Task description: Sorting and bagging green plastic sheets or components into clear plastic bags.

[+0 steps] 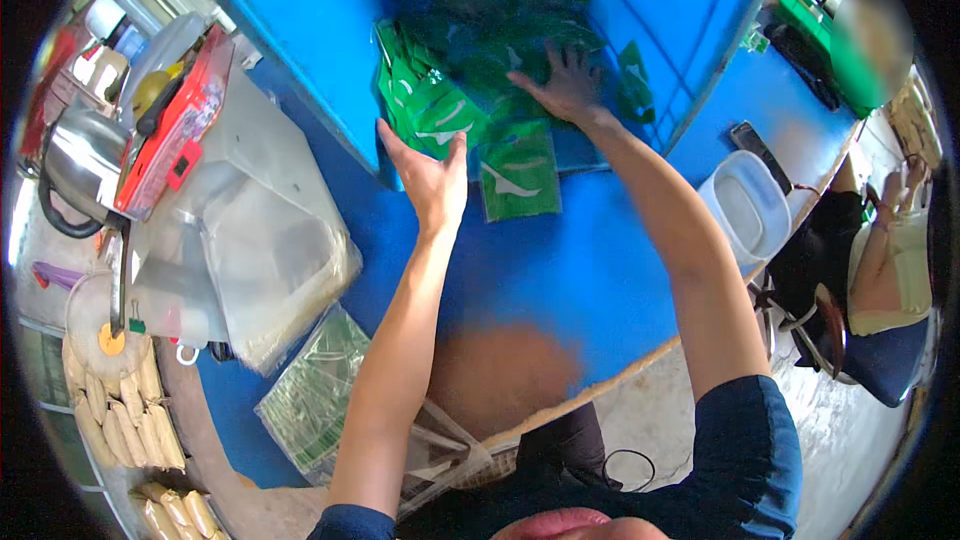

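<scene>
A blue plastic bin lies with its opening toward me on the blue table. My left hand grips a stack of green plastic packets at the bin's left side, thumb on the right and fingers on the left. Inside the bin, my right hand is open with its fingers spread over more green packets, which are dim in the shadow. One green packet lies flat at the bin's front edge, between my hands. Another green packet leans against the right inner wall.
Left of the bin stands a large clear plastic bag, with a red case and a steel kettle behind. Flat clear packets lie by my left forearm. At right are a white tub, a phone and a seated person.
</scene>
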A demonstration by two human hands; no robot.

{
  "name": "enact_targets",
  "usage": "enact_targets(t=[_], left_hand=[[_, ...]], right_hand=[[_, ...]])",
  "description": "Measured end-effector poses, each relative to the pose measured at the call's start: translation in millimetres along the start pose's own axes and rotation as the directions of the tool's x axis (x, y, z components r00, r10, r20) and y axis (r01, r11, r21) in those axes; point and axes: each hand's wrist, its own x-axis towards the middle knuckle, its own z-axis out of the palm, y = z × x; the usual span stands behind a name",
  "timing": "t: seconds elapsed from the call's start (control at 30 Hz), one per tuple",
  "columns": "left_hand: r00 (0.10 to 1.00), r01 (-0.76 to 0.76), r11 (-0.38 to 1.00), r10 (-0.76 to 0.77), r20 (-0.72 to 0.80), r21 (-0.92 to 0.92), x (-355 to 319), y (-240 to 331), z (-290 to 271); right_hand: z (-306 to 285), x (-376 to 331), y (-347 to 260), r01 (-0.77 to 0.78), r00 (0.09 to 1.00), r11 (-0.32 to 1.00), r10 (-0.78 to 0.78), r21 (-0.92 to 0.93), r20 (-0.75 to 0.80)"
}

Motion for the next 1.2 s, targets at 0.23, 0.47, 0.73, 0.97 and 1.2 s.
enact_targets(t=[0.23,0.47,0.73,0.97,1.2], left_hand=[[0.925,0.367,0.928,-0.359,0.123,-0.058,34,-32,22],[0.917,0.400,0.742,-0.330,0.226,-0.538,57,-19,58],[0.829,0.553,0.148,-0.201,0.522,-0.820,88,-41,44],[0.755,0.656,0.320,-0.295,0.586,-0.684,83,-43,37],[0.762,0.644,0.263,-0.296,0.576,-0.718,32,21,20]], right_hand=[[-3,44,-25,-0.098,0.990,0.985,0.083,0.141,0.113],[15,73,33,0.041,0.995,0.966,-0.016,0.256,-0.099],[42,77,-104,0.067,0.965,0.891,-0.171,0.449,0.196],[14,55,-115,-0.254,0.713,0.752,-0.279,0.608,0.644],[9,-12,-108,-0.164,0.884,0.474,-0.318,0.865,0.342]])
